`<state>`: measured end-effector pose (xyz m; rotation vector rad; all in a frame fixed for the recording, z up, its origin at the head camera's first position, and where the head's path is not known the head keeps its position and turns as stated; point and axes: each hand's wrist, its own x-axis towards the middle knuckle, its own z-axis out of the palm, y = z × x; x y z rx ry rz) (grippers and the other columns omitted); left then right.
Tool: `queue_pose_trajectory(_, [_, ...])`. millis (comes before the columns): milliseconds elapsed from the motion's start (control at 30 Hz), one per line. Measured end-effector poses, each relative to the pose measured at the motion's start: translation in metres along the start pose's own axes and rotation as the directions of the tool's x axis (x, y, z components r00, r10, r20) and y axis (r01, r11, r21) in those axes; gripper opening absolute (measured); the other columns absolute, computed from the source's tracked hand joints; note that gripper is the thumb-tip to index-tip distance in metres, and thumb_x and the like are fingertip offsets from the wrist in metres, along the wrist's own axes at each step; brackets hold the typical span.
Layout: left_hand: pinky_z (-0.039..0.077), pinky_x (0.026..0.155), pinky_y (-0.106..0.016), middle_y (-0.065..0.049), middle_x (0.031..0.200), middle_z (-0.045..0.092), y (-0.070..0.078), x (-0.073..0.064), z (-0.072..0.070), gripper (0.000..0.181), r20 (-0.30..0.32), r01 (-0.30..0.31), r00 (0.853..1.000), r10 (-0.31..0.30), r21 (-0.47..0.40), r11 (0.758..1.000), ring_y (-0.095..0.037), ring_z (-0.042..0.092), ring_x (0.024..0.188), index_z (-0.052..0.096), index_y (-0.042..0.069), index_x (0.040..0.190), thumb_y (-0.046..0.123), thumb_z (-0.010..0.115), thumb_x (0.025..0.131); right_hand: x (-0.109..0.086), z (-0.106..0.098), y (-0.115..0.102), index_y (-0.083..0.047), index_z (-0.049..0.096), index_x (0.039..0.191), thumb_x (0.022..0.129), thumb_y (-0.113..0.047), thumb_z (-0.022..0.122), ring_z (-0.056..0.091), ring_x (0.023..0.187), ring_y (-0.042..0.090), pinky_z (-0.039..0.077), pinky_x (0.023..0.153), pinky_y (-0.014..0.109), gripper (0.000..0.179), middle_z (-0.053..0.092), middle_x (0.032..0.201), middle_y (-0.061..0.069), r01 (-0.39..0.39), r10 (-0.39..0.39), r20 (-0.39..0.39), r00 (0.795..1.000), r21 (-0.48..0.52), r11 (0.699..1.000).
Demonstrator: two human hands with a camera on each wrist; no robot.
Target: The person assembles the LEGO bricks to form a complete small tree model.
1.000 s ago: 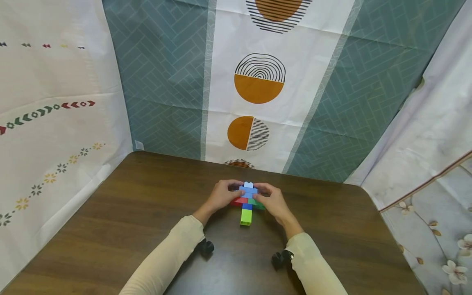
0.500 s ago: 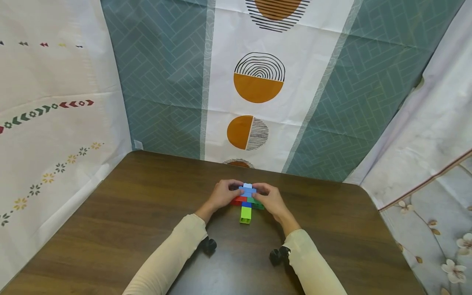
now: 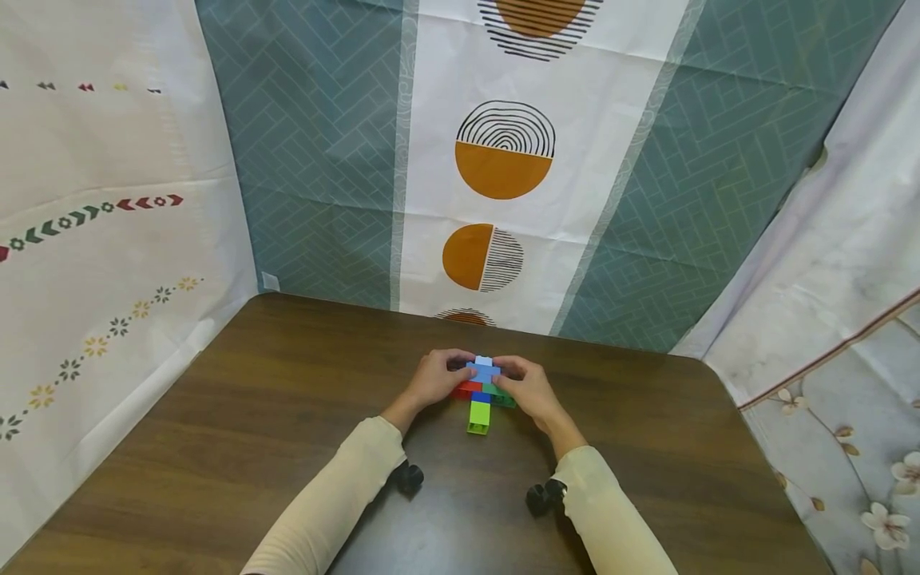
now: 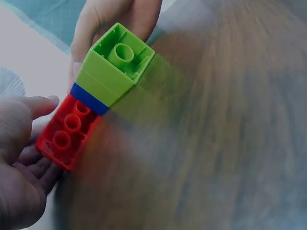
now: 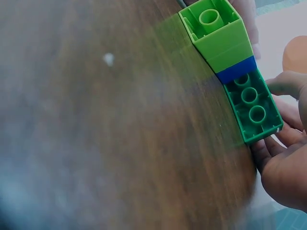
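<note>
A figure of toy building bricks lies on the dark wooden table [image 3: 323, 351], held between both hands. Its lime green brick [image 3: 478, 417] points toward me, hollow underside showing. Behind it come a dark blue brick [image 3: 481, 397], a red brick [image 4: 61, 139] to the left and a green brick [image 5: 252, 108] to the right. Light blue bricks [image 3: 484, 372] form the far part. The left hand [image 3: 434, 379] grips the left side, thumb on the light blue bricks. On the opposite side, the right hand [image 3: 527, 383] grips likewise with thumb and fingers.
A teal and white patterned cloth [image 3: 323, 160] hangs behind the table's far edge. White printed cloths [image 3: 108, 200] flank the table on both sides. Black wrist cameras [image 3: 410, 479] sit under the sleeve cuffs.
Both hands keep their hold on the bricks. The near lime green end has shifted very slightly away from me, and the left forearm slightly to the right.
</note>
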<state>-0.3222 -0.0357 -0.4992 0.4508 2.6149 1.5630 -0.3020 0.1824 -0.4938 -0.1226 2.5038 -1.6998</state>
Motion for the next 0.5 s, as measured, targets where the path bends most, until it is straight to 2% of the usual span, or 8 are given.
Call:
queue_pose_trajectory(67, [0.052,0.109,-0.046,-0.007,0.134,0.070,0.004,-0.004,-0.005,0.039,-0.011,0.002,1.000,-0.002,0.012,1.000,-0.028,0.065,0.124,0.069,0.013,0.132,0.034,0.069,0.099,0.000,0.000,0.000,-0.014,0.066,0.134,0.098,-0.018,0.070,0.057,0.128,0.032,0.050,0.111,0.049,0.037,0.065,0.137,0.012,0.011,-0.011,0.012,1.000,-0.008,1.000])
queue_pose_trajectory(167, [0.053,0.108,-0.048,-0.007,0.138,0.068,0.017,-0.011,-0.019,0.045,-0.024,0.001,1.000,0.000,0.031,1.000,-0.028,0.063,0.128,0.065,0.013,0.137,0.038,0.067,0.099,-0.002,-0.004,-0.005,-0.012,0.062,0.139,0.099,-0.020,0.068,0.056,0.132,0.033,0.045,0.114,0.056,0.041,0.063,0.141,0.012,0.033,-0.031,0.029,0.999,-0.050,0.998])
queue_pose_trajectory(267, [0.050,0.110,-0.053,-0.006,0.143,0.064,0.035,-0.018,-0.038,0.051,-0.030,-0.039,0.999,0.042,0.095,0.995,-0.029,0.059,0.133,0.062,0.014,0.141,0.042,0.066,0.099,-0.006,-0.014,-0.015,-0.009,0.059,0.141,0.100,-0.021,0.067,0.056,0.132,0.036,0.045,0.112,0.060,0.044,0.063,0.142,0.015,0.108,-0.106,0.023,0.994,-0.157,0.982])
queue_pose_trajectory(367, [0.046,0.114,-0.055,-0.006,0.149,0.060,0.055,-0.023,-0.056,0.055,-0.017,-0.106,0.994,0.112,0.204,0.973,-0.030,0.055,0.139,0.058,0.014,0.145,0.043,0.065,0.099,-0.015,-0.029,-0.033,-0.009,0.058,0.142,0.099,-0.021,0.068,0.056,0.133,0.038,0.044,0.112,0.062,0.046,0.061,0.143,0.016,0.199,-0.204,0.014,0.979,-0.310,0.930])
queue_pose_trajectory(433, [0.043,0.116,-0.056,-0.007,0.151,0.058,0.066,-0.026,-0.067,0.059,-0.003,-0.168,0.984,0.176,0.293,0.941,-0.032,0.053,0.140,0.055,0.012,0.148,0.044,0.065,0.099,-0.022,-0.038,-0.048,-0.009,0.057,0.143,0.099,-0.023,0.068,0.052,0.138,0.039,0.041,0.114,0.063,0.048,0.058,0.147,0.017,0.255,-0.271,0.022,0.962,-0.414,0.874])
queue_pose_trajectory(500, [0.040,0.119,-0.057,-0.007,0.154,0.056,0.075,-0.029,-0.076,0.063,0.012,-0.205,0.976,0.217,0.381,0.902,-0.032,0.051,0.143,0.053,0.013,0.150,0.046,0.065,0.098,-0.030,-0.046,-0.064,-0.011,0.055,0.145,0.098,-0.027,0.069,0.045,0.145,0.040,0.035,0.117,0.067,0.051,0.052,0.154,0.016,0.287,-0.307,0.042,0.951,-0.492,0.822])
